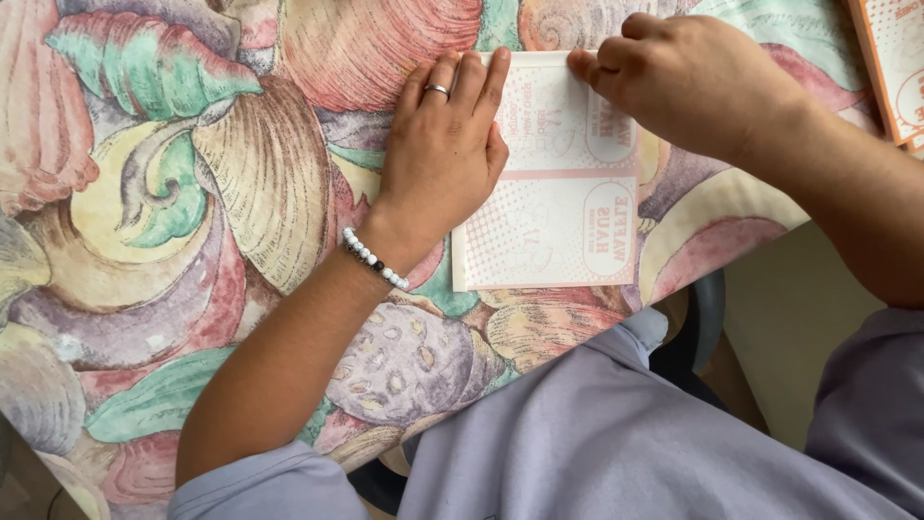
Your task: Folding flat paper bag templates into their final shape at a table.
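A pale printed paper bag [563, 183] lay flat on the shell-patterned tablecloth [173, 193] — long axis running away from the person. The left hand [445, 144] pressed its left edge, fingers flat together; the right hand [688, 82] pinched its far edge.

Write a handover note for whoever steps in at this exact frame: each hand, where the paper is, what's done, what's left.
Left hand: flat, palm down on the left part of the folded pink-and-white printed sheet, pinning it to the shell-patterned tablecloth.
Right hand: fingertips pressing the sheet's top edge.
Done: the sheet lies flat, with a crease line across its middle.
Left: cannot tell whether the top edge is fully pressed.
A similar sheet lies at the top right.
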